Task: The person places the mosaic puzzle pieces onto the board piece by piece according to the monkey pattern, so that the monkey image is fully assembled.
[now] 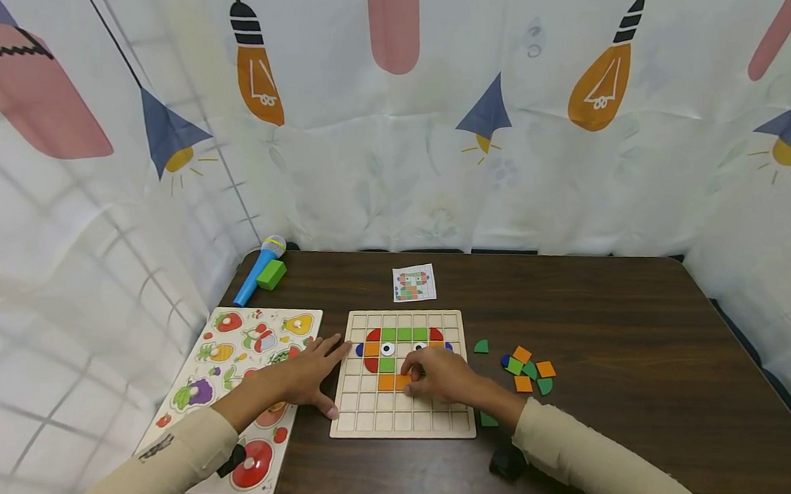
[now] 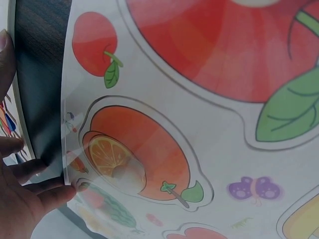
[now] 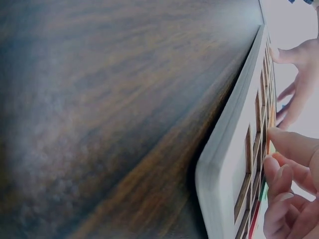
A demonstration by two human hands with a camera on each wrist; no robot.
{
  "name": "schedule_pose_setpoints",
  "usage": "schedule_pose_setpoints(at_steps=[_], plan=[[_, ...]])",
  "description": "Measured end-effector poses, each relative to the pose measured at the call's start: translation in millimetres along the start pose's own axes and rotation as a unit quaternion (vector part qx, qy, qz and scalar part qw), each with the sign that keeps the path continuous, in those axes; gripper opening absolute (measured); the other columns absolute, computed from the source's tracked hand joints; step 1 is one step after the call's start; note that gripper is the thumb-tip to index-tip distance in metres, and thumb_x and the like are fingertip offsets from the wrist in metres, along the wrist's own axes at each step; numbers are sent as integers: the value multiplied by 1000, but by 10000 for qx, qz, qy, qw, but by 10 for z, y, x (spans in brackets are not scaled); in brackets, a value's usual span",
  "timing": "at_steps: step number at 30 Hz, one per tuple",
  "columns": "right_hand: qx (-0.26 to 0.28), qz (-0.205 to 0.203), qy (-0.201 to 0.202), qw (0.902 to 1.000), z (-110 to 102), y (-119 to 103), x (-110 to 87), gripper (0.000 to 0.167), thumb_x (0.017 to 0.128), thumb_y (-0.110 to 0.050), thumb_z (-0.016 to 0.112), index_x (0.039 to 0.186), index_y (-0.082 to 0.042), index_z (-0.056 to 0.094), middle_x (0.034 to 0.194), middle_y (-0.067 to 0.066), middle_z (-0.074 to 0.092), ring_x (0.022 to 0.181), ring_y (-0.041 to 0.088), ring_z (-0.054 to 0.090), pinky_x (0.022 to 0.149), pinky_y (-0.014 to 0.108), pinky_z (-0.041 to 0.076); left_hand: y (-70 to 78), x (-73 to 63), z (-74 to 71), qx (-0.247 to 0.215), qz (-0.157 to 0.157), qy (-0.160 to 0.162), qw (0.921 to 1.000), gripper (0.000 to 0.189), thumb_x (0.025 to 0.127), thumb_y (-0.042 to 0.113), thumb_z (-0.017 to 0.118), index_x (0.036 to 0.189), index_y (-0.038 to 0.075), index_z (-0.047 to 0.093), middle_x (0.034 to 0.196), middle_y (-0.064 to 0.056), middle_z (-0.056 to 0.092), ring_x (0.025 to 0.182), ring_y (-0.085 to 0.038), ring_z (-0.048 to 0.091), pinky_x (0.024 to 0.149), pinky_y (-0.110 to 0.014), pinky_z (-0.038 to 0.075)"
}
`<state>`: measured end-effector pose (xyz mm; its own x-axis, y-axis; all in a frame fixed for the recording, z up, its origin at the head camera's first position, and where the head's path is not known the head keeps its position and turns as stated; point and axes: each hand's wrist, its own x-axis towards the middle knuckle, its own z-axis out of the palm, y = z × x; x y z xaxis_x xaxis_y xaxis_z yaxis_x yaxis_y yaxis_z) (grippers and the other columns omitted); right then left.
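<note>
A wooden grid board [image 1: 359, 423] lies on the table, its cells partly filled with red, green, orange and blue tiles and two eye tiles. My left hand [image 1: 308, 373] is spread along the board's left side, thumb and fingertips at its edge. Over the middle of the grid, my right hand [image 1: 440, 376] pinches an orange square tile [image 1: 401, 382] between thumb and finger, low at a cell beside another orange square [image 1: 386, 383]. The fingers partly cover that tile. In the right wrist view the fingertips [image 3: 279, 139] are close against the grid.
Loose tiles [image 1: 523, 384] lie right of the board, with a green quarter piece [image 1: 481, 346] nearer it. A small pattern card [image 1: 414, 283] sits behind the board. On the left are a fruit-picture board [image 1: 199, 365], a green block [image 1: 271, 275] and a blue toy microphone [image 1: 256, 277].
</note>
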<state>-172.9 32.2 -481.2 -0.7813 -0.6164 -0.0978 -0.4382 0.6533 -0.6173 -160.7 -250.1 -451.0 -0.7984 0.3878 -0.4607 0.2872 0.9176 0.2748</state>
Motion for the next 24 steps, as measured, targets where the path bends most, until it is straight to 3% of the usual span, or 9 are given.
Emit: schedule_pose_setpoints(at_steps=[7,12,18,24], plan=[[40,-335,34,9994,-61,42,-22,18,89,-23,78,104,-13,76,80,-10,62,72,3,53,68,22,46,-13,3,6,-26,-7,-6,10000,118,71,57,84,161,13,21,167,-19,15,151,-51,12,111,-67,32],[248,-613,14,9978,-233,171,-105,17,92,-24,74,105,-13,76,85,-8,66,72,5,53,64,21,45,-3,12,5,-46,-19,-2,10000,119,70,57,85,161,13,22,166,-20,16,151,-51,13,111,-67,32],[294,-839,-91,9960,-512,522,-301,16,94,-24,72,107,-14,76,93,-9,68,73,7,54,66,22,48,11,27,1,-21,-87,-15,10000,118,70,58,84,161,15,23,167,-18,16,152,-49,12,112,-66,32],[194,-602,-210,9978,-805,1029,-598,18,93,-28,73,108,-18,76,102,-8,69,85,5,58,76,24,53,19,-6,2,-30,-35,-5,10000,118,70,57,85,160,13,23,166,-20,17,151,-51,13,111,-66,33]])
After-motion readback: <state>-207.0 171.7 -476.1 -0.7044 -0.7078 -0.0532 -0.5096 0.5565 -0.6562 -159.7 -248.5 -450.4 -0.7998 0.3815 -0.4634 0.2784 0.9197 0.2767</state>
